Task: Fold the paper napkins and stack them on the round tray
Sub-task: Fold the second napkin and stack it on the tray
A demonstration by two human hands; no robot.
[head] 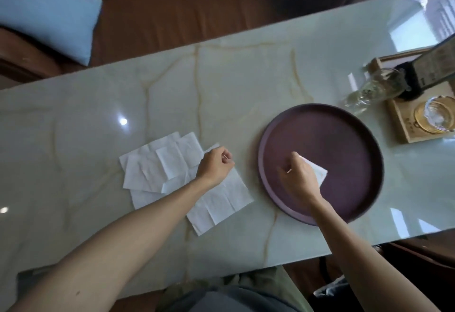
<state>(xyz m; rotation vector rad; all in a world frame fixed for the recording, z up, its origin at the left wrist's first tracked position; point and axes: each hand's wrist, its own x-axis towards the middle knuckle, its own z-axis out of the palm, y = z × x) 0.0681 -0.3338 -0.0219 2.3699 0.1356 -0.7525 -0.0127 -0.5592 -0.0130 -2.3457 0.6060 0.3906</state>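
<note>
A round dark purple tray (344,139) lies on the marble table at the right. My right hand (299,177) is over the tray's near left part, its fingers shut on a small folded white napkin (320,174) that is low over the tray floor; whether it touches the floor I cannot tell. Left of the tray, several unfolded white napkins (160,166) lie overlapping on the table. My left hand (215,164) rests on the pile's right side, its fingers pinching the corner of one flat napkin (221,203).
A pale marble table (98,119) spans the view. At the far right stands a wooden tray (403,127) with a glass ashtray (435,117), a clear glass vessel (369,92) and a dark box (433,65). A brown sofa with a blue cushion (46,9) lies behind.
</note>
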